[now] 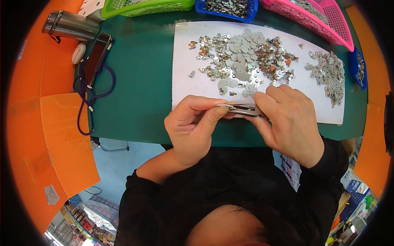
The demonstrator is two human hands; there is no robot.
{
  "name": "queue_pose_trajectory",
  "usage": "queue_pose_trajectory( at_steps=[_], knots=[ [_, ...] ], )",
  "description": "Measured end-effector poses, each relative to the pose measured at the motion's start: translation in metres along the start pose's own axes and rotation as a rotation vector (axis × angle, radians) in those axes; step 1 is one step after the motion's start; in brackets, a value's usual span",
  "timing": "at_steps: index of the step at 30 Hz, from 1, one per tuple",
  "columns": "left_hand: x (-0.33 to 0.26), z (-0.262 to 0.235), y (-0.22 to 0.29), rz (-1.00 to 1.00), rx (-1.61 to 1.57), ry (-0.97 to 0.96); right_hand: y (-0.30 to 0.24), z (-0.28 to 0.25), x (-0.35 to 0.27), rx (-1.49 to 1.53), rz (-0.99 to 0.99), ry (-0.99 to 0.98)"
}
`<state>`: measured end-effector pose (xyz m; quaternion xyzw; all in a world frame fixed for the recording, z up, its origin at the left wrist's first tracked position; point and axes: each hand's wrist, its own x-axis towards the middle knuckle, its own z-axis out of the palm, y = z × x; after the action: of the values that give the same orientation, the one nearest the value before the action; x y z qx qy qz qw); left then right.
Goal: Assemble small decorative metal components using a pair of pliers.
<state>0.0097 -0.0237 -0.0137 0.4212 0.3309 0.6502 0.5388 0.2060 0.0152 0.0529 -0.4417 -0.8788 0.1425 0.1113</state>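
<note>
My left hand (189, 130) pinches a small pale, flat piece (224, 105) between thumb and fingers; its exact shape is mostly covered. My right hand (289, 121) is wrapped round a pair of metal pliers (248, 110), whose jaws point left and meet the piece at my left fingertips. Both hands hover at the near edge of a white board (186, 78). Just beyond them lie a heap of flat grey plates (243, 51) and, on either side, small silver and copper-coloured metal fittings (273, 57). Farther right on the board is another pile of small grey-silver parts (329, 78).
Along the back stand a green basket (152, 9), a blue bin (246, 17) and a pink basket (342, 35). A blue tray (363, 80) sits at right. At left are a steel flask (80, 25), a phone (93, 61) with purple cord, and orange panels (65, 139).
</note>
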Motion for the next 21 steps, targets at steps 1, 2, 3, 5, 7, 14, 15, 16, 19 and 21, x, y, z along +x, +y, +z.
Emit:
queue_pose_trajectory(
  at_steps=[1, 2, 3, 5, 7, 14, 15, 16, 19, 21],
  knots=[
    [-0.0002, 0.0001, -0.0003, -0.001, 0.001, -0.001, 0.0001, 0.0008, -0.0004, 0.001, 0.001, 0.0],
    [-0.0003, 0.0003, -0.0008, -0.005, -0.011, 0.003, 0.0003, 0.0017, -0.0007, 0.018, 0.001, 0.002],
    [-0.0006, 0.0003, -0.001, -0.009, -0.022, 0.007, 0.0004, 0.0027, -0.001, 0.036, 0.0, 0.004],
    [-0.0005, -0.0001, -0.0007, -0.016, -0.015, 0.005, 0.0017, 0.0036, -0.0012, 0.066, 0.003, -0.01],
    [-0.0003, 0.0003, -0.001, -0.024, -0.008, 0.001, 0.0029, 0.0047, -0.0014, 0.094, 0.007, -0.024],
    [-0.0006, 0.0015, -0.0017, -0.055, 0.004, 0.034, 0.0048, 0.005, 0.0001, 0.179, 0.011, -0.091],
    [-0.0003, 0.002, -0.001, -0.05, 0.065, 0.041, 0.0046, 0.0048, 0.0002, 0.184, 0.012, -0.101],
    [-0.0003, 0.0016, -0.0015, -0.05, 0.065, 0.039, 0.0047, 0.0052, 0.0, 0.183, 0.014, -0.1],
    [-0.0014, 0.0013, -0.0021, -0.064, 0.081, 0.031, 0.0045, 0.0069, -0.0013, 0.159, 0.024, -0.094],
    [-0.0026, 0.0029, -0.0016, -0.082, -0.056, 0.056, 0.0043, 0.0088, -0.0027, 0.127, 0.047, -0.133]
  ],
)
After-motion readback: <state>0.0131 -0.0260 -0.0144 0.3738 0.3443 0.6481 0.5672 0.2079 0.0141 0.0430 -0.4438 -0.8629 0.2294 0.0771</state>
